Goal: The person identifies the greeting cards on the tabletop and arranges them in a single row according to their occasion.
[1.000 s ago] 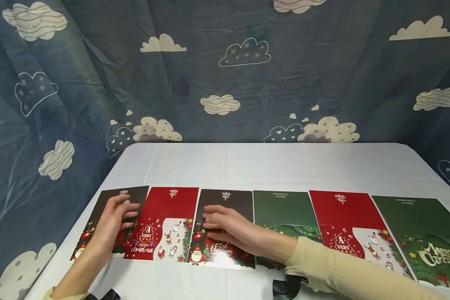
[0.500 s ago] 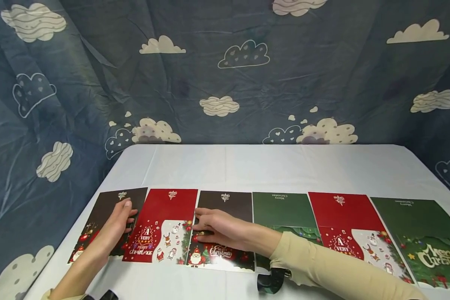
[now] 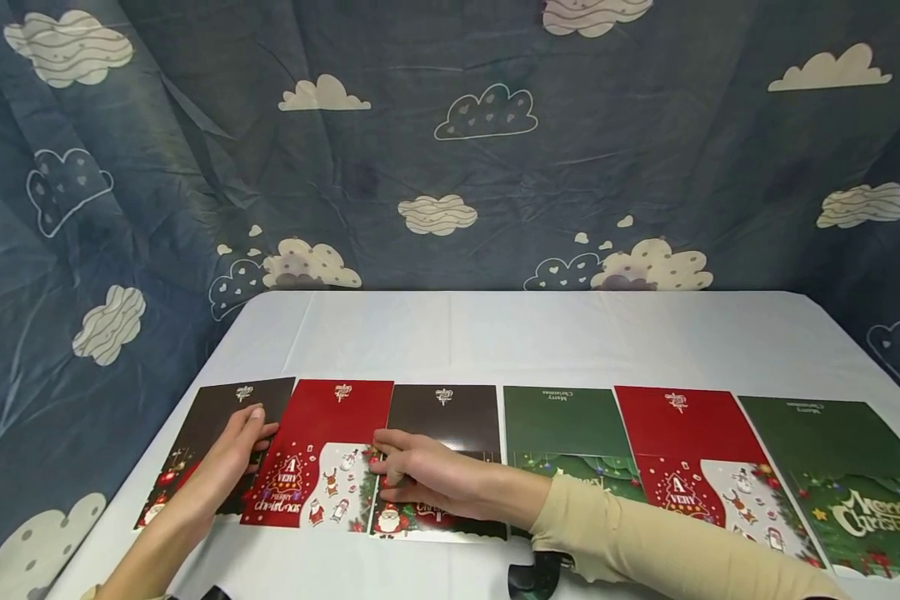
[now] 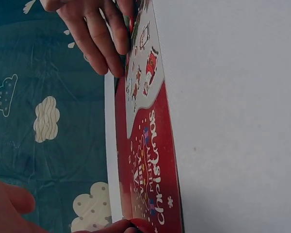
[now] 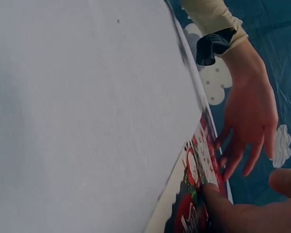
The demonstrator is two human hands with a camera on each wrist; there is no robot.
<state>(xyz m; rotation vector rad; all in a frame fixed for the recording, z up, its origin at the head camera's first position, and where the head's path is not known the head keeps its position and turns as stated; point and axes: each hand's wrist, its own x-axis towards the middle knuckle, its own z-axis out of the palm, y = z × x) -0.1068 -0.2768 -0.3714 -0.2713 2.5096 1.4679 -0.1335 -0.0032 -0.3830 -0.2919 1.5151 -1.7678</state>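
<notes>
In the head view, my left hand lies over the leftmost dark Christmas card, its loosely bent fingers along that card's right edge. Beside it lies a red card with white stickers printed on its lower half. My right hand rests on the second dark card, fingertips at the seam where this card meets the red one. From the right wrist view, the right thumb touches the card's printed face, while the left hand appears beyond with fingers extended downward.
Farther right lie a green card, another red card and a second green card, all in one row. White cloth covers the table. A dark blue cloud-patterned curtain hangs behind and at the sides.
My right hand has moved left and slightly nearer, and the second dark card has slid left against the red card, widening the gap to the green card. My left hand has shifted slightly nearer.
</notes>
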